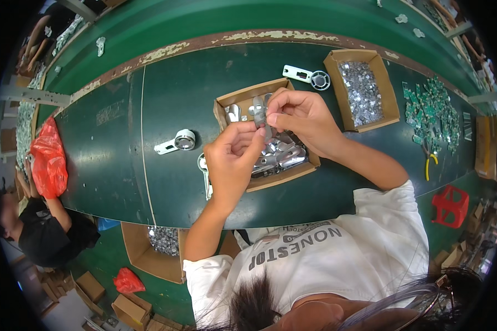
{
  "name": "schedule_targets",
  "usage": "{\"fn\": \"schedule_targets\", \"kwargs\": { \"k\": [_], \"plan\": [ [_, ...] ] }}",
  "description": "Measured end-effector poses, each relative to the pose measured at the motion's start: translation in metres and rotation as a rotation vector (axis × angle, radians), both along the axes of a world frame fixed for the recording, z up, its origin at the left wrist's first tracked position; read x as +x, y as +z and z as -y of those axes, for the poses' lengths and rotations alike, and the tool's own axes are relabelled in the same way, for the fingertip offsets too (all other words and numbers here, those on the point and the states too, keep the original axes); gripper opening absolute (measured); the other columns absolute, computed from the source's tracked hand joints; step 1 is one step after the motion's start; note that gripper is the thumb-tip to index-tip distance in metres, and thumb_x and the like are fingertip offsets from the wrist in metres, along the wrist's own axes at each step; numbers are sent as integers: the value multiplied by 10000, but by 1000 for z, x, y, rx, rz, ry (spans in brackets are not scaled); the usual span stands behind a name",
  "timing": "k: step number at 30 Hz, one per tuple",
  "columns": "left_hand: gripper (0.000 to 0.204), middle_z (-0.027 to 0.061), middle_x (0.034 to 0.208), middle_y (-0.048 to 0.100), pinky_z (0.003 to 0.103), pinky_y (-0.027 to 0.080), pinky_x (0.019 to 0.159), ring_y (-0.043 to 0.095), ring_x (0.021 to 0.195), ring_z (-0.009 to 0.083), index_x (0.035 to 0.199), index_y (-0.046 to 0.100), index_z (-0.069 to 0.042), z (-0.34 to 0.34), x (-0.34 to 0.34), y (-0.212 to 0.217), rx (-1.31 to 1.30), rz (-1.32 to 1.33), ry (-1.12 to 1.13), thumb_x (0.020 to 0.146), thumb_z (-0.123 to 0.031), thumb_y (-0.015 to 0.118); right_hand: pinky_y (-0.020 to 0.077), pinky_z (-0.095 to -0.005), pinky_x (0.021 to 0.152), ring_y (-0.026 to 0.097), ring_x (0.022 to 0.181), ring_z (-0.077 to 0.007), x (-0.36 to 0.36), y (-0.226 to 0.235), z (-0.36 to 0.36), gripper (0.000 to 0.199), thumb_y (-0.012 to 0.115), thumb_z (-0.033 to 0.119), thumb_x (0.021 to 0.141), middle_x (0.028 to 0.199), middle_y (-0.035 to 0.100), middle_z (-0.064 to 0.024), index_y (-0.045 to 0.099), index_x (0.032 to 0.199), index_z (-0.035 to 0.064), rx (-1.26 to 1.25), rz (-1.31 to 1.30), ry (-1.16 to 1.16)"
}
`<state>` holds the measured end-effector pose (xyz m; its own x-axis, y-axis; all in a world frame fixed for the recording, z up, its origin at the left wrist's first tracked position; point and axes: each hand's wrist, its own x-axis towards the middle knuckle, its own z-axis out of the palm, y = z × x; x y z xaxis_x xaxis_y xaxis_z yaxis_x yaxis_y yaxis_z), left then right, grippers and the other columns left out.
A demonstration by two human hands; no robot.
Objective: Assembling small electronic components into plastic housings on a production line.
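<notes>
My left hand (233,157) has its thumb and fingertips closed on the lower end of a shiny silver, elongated piece (259,110). Close against the upper part of that piece, my right hand (306,118) is pinched; its fingertips hide whatever is between them. Both hands are above a shallow cardboard box (284,181) holding several glossy silver, rounded covers (290,156). A white handle-shaped part (206,176) lies beside my left wrist, partly hidden by it.
Further off are white parts with round grilles (306,77) (175,142), a carton of small silvery pieces (361,94), green circuit boards (433,113) and yellow-handled pliers (428,165). At left, a person (49,229) handles a red plastic bag (49,157). A green belt (204,25) runs behind.
</notes>
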<state>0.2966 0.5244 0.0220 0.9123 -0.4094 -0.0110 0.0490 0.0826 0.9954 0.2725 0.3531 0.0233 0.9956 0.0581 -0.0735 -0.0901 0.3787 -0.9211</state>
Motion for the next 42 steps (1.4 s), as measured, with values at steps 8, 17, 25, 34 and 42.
{"fn": "schedule_targets", "kwargs": {
  "k": [8,17,25,34,42],
  "plan": [
    [150,76,866,665,217,524,699,634,771,92,991,608,68,-5,6,2,-55,-32,-108,865,-12,620,457,-239,787,531,874,-87,1,2,-2,104,654,-8,805,935,516,-36,555,831,12,-3,68,57],
    [157,114,910,662,246,553,718,645,817,129,1008,597,77,-8,7,1,-181,-115,-192,879,-13,595,448,-227,768,534,885,-80,-1,0,1,272,656,-7,801,956,523,-14,474,993,57,73,-12,128],
    [153,121,878,667,246,565,698,651,778,133,1006,600,80,-8,8,5,-192,-205,-145,873,7,590,453,-248,726,545,882,-106,-1,6,5,229,597,76,866,994,513,-37,465,1051,53,191,-17,144],
    [163,101,844,659,245,563,673,646,742,131,1001,609,79,-61,7,13,2,-242,10,862,-5,614,478,-271,710,564,800,-161,1,21,9,122,594,-24,816,923,522,-85,580,932,8,-929,548,-224],
    [199,133,849,674,225,547,642,674,737,179,1015,616,100,-160,-45,-18,259,-280,405,869,-36,606,416,-338,740,534,845,-235,16,21,-77,292,692,129,714,886,569,-84,649,993,58,-1653,972,282]
  ]
}}
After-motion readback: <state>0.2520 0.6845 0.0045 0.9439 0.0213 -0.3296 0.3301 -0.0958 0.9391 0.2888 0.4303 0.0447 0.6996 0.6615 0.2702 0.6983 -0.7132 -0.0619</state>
